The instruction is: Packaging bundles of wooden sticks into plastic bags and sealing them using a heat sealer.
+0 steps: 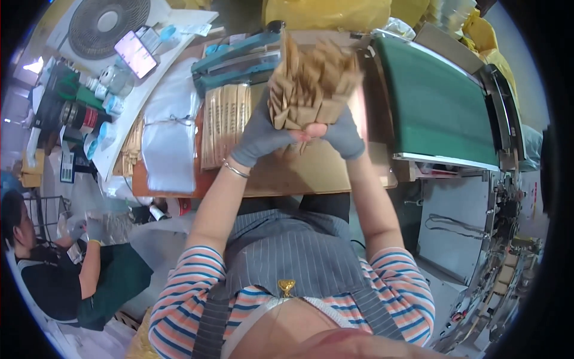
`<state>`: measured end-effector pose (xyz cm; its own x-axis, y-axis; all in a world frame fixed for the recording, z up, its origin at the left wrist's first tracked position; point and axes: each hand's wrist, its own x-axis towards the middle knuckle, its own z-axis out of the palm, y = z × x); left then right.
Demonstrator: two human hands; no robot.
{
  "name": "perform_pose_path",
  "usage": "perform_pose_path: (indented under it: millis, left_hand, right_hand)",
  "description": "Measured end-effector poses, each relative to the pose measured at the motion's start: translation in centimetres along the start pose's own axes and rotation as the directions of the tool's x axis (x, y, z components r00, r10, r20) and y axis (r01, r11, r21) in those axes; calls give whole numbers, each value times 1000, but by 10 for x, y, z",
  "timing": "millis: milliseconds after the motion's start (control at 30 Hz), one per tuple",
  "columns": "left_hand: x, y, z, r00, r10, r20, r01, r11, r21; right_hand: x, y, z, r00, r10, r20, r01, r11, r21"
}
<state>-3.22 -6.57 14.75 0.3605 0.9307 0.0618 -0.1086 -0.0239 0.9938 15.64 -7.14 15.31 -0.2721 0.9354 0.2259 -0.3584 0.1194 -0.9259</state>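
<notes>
Between my two gloved hands is a thick bunch of brown paper packets [314, 84], held up over the work table and slightly blurred. My left hand [263, 134], in a grey glove with bare fingertips, grips the bunch from its left side. From the right, my right hand [344, 133] closes on it in a matching glove. The thumbs meet at the near edge of the bunch. Other fingers are hidden behind the paper. Just left of my left hand, a row of flat brown paper packets [225, 122] with printing lies on the table.
A tied stack of clear plastic bags [170, 134] lies left of the packets. Beyond stands a blue-grey sealing device [236, 63]. A green conveyor belt [442, 105] is at right. A fan [107, 24] and phone [136, 54] stand on a white shelf. Another person [60, 263] sits lower left.
</notes>
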Motion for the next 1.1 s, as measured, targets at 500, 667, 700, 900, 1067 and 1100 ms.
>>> perform_pose_path:
  millis: [500, 667, 700, 900, 1067, 1100]
  left_hand:
    - [-118, -1, -8, 953, -175, 245, 275, 840, -468]
    - [-140, 8, -94, 921, -300, 249, 144, 855, 498]
    - [-153, 7, -128, 959, -282, 38, 220, 821, 527]
    - [-222, -77, -276, 892, 241, -382, 301, 312, 901]
    - [-220, -82, -284, 892, 338, -300, 184, 335, 924]
    - [-218, -81, -282, 890, 336, -308, 190, 340, 921]
  right_hand:
    - [-24, 1, 88, 879, 374, 297, -383, 923, -31]
    - [-23, 40, 101, 816, 446, 368, -548, 800, 244]
    - [-21, 40, 104, 842, 431, 326, -509, 835, 211]
    - [-15, 64, 91, 837, 488, 246, -541, 804, 247]
    - [-5, 68, 113, 801, 526, 286, -578, 804, 142]
    - [-5, 76, 109, 787, 529, 316, -597, 783, 177]
